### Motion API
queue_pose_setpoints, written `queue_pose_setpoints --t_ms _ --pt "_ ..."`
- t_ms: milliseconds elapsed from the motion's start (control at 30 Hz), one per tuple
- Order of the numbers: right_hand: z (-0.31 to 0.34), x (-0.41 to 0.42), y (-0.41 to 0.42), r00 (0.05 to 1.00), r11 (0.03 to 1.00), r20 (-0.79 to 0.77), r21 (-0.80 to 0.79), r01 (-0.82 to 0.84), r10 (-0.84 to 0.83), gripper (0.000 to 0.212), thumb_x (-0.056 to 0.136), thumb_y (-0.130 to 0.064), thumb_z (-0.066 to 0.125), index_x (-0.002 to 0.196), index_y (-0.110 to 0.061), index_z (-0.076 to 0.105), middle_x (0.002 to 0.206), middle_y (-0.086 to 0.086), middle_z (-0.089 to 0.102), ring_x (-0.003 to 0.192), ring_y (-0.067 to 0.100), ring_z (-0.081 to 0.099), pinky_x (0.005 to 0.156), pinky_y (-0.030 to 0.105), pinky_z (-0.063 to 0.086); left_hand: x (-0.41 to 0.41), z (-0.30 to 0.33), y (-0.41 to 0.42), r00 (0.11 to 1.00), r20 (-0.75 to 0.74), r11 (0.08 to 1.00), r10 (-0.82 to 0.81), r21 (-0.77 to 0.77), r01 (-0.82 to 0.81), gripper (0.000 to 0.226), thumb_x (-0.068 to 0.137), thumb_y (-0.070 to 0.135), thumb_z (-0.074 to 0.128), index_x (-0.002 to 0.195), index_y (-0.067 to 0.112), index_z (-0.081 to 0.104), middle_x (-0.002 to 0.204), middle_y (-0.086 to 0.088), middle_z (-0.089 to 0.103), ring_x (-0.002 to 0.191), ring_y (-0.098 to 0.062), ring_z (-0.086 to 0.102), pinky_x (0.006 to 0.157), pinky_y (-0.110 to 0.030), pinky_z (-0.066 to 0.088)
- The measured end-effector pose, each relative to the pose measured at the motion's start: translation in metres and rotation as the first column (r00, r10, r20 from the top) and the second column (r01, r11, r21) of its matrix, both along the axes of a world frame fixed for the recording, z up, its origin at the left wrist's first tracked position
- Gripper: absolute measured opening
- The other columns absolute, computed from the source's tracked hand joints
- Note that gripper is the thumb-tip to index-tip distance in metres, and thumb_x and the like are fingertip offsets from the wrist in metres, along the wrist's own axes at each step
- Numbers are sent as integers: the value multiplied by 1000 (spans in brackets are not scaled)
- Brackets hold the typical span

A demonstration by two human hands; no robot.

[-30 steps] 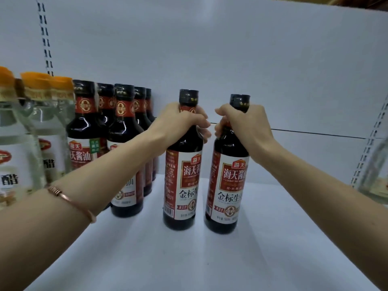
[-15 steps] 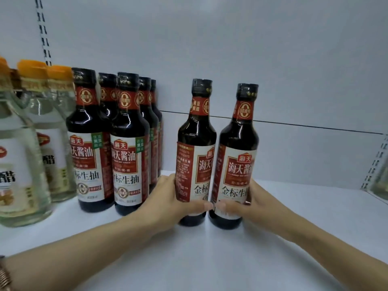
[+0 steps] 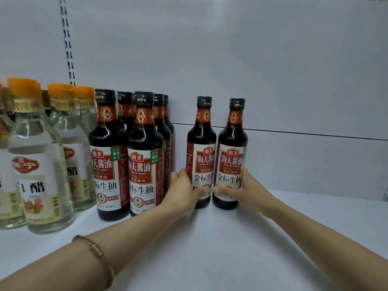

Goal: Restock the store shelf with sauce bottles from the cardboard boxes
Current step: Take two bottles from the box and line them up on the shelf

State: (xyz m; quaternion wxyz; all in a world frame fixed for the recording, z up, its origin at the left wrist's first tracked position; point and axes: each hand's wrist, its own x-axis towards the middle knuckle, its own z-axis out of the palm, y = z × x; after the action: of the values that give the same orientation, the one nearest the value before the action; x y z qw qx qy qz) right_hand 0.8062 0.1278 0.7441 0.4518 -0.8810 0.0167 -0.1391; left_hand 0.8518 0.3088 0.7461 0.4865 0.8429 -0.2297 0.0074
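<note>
Two sauce bottles stand upright on the white shelf (image 3: 210,248), right of the stocked row (image 3: 126,156); the left hand (image 3: 184,190) grips the left bottle (image 3: 201,143) low, the right hand (image 3: 241,187) the right bottle (image 3: 232,143); placing seems underway; next, probably slide both left and far, flush with the row.

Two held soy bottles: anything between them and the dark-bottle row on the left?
Nothing visible. Only bare shelf and the left hand lie between the held bottles and the dark-bottle row.
</note>
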Motion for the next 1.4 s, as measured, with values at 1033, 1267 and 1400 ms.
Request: queue_pose_setpoints --t_ms 1033,1267,1400 --pt "-12 42 1 995 979 12 -176 101 -101 61 79 -27 80 127 -10 46 125 1 61 98 11 56 84 22 46 34 -18 -31 974 65 975 218 -41 -216 86 95 9 51 152 12 -14 156 -13 18 139 -27 31 112 -40 29" --pt "-8 43 -4 999 974 -5 -220 50 -53 59 82 -26 77 129 -12 45 126 0 61 100 10 56 87 21 45 46 -17 -30 985 30 986 169 0 -169 88 94 6 49 151 15 -17 158 -11 12 135 -26 42 114 -45 32" --pt "-8 43 -6 999 973 9 -223 54 -53 59 82 -26 77 130 -12 45 127 0 61 101 10 55 88 21 45 52 -16 -31 987 5 987 160 -24 -160 79 95 7 48 152 16 -6 155 -12 19 134 -27 43 113 -48 33"
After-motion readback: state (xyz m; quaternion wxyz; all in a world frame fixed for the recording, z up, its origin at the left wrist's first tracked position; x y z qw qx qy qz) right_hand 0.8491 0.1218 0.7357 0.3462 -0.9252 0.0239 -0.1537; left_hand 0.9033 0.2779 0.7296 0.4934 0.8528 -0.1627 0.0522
